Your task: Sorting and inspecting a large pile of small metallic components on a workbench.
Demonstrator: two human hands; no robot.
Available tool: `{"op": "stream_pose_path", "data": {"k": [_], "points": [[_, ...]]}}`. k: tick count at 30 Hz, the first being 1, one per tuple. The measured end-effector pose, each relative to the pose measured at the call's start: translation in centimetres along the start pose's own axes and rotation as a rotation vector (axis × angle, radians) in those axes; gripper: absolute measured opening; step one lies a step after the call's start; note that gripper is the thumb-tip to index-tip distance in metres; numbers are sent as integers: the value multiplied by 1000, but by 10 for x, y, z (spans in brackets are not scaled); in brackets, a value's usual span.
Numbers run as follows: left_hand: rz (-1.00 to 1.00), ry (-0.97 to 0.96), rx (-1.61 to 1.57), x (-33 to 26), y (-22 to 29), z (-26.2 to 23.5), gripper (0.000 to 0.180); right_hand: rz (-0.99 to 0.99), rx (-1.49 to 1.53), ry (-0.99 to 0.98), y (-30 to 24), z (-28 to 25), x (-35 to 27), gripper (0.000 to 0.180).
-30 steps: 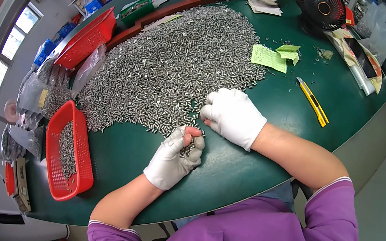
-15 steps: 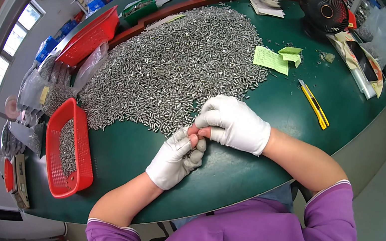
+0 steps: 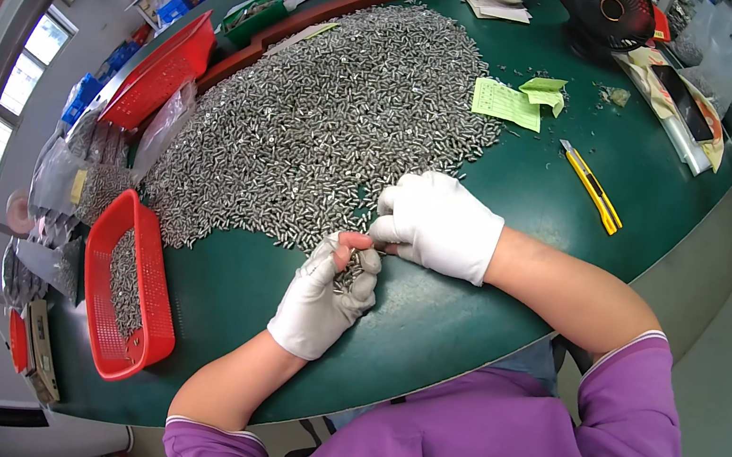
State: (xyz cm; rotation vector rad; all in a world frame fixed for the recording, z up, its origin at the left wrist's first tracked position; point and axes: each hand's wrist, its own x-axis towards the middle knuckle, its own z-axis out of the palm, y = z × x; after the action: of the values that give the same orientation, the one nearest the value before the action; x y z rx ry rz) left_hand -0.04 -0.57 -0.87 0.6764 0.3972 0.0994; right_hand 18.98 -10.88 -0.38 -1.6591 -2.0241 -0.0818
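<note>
At frame centre, the gloved left hand cups a handful of small metal pins; the gloved right hand pinches 1, likely hard, light, slippery, beside the pin heap.

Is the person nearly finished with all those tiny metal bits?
Not nearly. Some metal pieces already lie in the red basket. The left hand cups a few while the right hand picks at them. A huge pile still covers the green table.
</note>
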Motion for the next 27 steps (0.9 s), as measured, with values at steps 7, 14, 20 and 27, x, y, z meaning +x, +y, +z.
{"op": "stream_pose_path", "data": {"k": [7, 14, 20, 27], "points": [[-19, -39, -69, 4, -2, -5, 12, 93, -89, -68, -4, -4, 0, 14], [-79, -67, 16, 5, 1, 4, 14, -20, 157, 124, -6, -12, 3, 19], [-108, -125, 39, 6, 3, -1, 17, -60, 312, 141, -4, -10, 1, 18], [-89, -39, 58, 2, 2, -8, 19, 55, 131, 122, 3, -16, -2, 10]]}}
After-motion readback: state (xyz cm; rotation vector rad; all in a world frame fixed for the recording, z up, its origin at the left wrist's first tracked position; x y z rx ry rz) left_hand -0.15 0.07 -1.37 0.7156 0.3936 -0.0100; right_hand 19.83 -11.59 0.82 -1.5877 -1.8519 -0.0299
